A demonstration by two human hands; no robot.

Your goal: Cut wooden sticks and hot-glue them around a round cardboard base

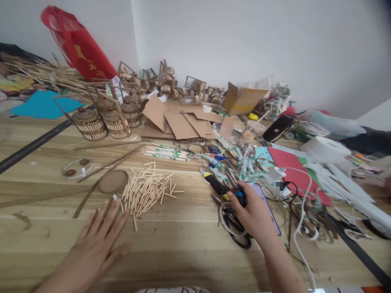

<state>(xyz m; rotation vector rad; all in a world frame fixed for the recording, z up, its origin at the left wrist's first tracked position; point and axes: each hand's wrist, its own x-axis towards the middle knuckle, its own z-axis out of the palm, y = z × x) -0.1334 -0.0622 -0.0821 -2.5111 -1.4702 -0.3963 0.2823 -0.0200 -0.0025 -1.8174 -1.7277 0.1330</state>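
Observation:
My left hand (99, 240) is spread over the table, fingers apart, with nothing in it. Its fingertips lie just below a cardboard disc (112, 182) with a notched rim and beside a pile of short wooden sticks (146, 194). My right hand (255, 211) is closed around pliers (240, 196) with blue and black handles, their metal jaws pointing away from me; the fingers partly cover them. Close by lie a yellow and black utility knife (216, 184), black-handled scissors (235, 232), a pale ring (225, 217) and a phone (269, 209) partly under my hand.
Small stick-sided baskets with tall handles (90, 124) stand at the back left. Behind the sticks are cardboard pieces (183, 125) and paper-wrapped chopsticks (166, 151). To the right are red paper (293, 171), a white paper roll (325, 148) and a white cable (301, 221).

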